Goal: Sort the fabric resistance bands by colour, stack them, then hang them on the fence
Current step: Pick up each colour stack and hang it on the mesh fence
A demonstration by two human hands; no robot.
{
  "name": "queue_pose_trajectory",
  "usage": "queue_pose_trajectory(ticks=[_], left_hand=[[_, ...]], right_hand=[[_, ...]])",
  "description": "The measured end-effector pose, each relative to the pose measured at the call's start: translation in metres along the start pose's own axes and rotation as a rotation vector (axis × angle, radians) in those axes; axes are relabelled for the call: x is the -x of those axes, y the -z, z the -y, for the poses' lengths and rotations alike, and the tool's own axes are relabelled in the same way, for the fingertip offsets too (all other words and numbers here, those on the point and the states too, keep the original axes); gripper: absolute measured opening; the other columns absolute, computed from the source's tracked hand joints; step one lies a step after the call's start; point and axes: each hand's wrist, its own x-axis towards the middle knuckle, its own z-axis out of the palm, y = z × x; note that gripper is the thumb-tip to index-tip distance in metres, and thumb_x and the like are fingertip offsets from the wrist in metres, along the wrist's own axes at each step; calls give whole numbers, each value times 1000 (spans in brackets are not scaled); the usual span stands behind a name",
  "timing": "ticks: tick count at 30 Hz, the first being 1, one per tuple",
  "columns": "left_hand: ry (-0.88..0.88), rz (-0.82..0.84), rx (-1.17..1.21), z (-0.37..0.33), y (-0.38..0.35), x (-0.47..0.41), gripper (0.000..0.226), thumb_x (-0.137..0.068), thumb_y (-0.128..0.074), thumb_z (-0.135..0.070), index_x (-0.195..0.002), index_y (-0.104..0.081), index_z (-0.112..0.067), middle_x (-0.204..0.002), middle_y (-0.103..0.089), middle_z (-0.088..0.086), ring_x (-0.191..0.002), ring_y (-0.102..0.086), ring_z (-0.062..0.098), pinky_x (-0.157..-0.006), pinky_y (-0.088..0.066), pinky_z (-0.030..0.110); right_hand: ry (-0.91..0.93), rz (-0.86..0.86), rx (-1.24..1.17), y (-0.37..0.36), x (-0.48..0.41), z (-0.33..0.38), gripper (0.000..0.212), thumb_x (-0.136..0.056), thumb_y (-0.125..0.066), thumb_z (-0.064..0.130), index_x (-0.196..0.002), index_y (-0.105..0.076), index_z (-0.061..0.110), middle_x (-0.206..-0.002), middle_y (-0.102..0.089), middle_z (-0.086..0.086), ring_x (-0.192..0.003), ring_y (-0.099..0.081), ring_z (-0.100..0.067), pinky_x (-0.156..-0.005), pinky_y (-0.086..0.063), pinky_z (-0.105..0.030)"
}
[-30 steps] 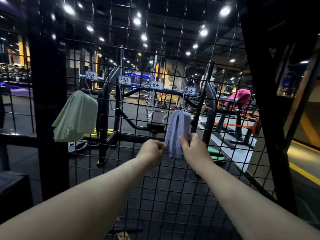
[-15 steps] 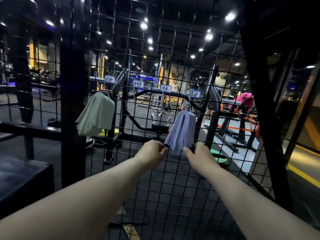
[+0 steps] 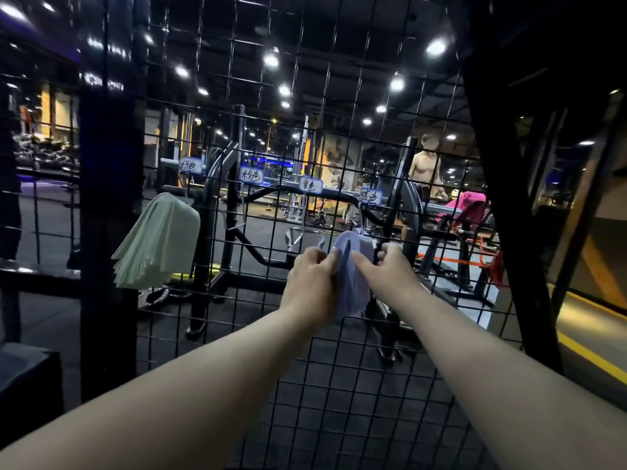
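At mid-height on the wire fence (image 3: 339,385), the left hand (image 3: 310,278) and right hand (image 3: 386,273) pinch the pale blue band stack (image 3: 353,290) from either side, fingers curled.

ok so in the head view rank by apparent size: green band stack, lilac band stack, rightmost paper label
1. green band stack: largest
2. lilac band stack: smaller, partly hidden by the left hand and right hand
3. rightmost paper label: smallest
All hang at similar depth, so nearness matters little.
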Motion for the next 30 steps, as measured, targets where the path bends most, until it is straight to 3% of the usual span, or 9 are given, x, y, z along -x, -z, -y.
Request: queue_pose_trajectory(ticks=[4,7,13,16,18,21,24,28,30], left_hand=[[-39,-39,138,-3,-4,-16,17,-88,-54,-37,-100,-63,-29,-111,-59,19,-103,-58,40,-89,-51,52],[47,-123,199,-4,-3,-20,13,-92,-61,-27,-99,-72,-29,-97,-57,1,-85,-63,24,-74,-53,38],[-7,-118,167,3,-12,-27,20,-96,-61,-24,-106,-77,-30,-91,-62,-7,-80,-66,17,-73,-52,30],[-40,-124,202,-1,-14,-26,20,-96,-61,-23,-107,-77,-23,-98,-66,-1,-84,-67,20,-78,-54,34],[-34,-105,216,-3,-14,-26,21,-97,-59,-27,-107,-77,-22,-104,-66,-1,-89,-66,20,-82,-54,37],[-62,-92,181,-3,-10,-24,26,-97,-54,-34,-104,-77,-25,-100,-61,-4,-93,-63,18,-81,-53,37],[-81,-174,134,-2,-4,-24,22,-92,-57,-31,-101,-75,-23,-95,-55,-2,-83,-61,21,-74,-54,37],[75,-230,188,-7,5,-31,30,-92,-64,-33,-118,-60,-19,-119,-51,2,-107,-55,21,-95,-49,38],[125,-189,241,-8,7,-37,37,-92,-65,-35,-123,-57,-17,-119,-55,3,-107,-57,21,-94,-50,39]], right_hand=[[-39,41,-49,-2,-14,2,93,-79,-69,63,-146,-32,9,-134,-52,-7,-117,-55,-27,-98,-49,-46],[-25,48,-27,-7,-20,-2,84,-81,-69,60,-142,-38,11,-133,-54,-6,-119,-54,-26,-98,-48,-44],[59,41,10,-11,-25,-7,51,-89,-63,52,-122,-54,14,-113,-62,-1,-103,-59,-22,-84,-49,-36],[48,22,-35,-10,-29,-7,38,-88,-61,53,-101,-61,17,-94,-64,1,-87,-62,-23,-70,-47,-34],[54,17,-37,-10,-28,-7,35,-88,-60,53,-95,-61,18,-88,-64,2,-82,-61,-22,-69,-46,-34],[66,27,22,-11,-26,-6,43,-89,-60,52,-114,-58,16,-105,-63,0,-96,-60,-22,-77,-45,-33],[47,29,15,-10,-27,-3,50,-91,-59,51,-124,-53,14,-116,-61,-2,-105,-58,-23,-83,-45,-33],[34,58,-12,-7,-27,2,47,-93,-57,48,-125,-51,14,-116,-61,-3,-103,-59,-23,-78,-43,-32],[25,73,-21,-6,-27,4,48,-94,-56,48,-127,-49,14,-115,-60,-4,-101,-59,-22,-75,-43,-32]])
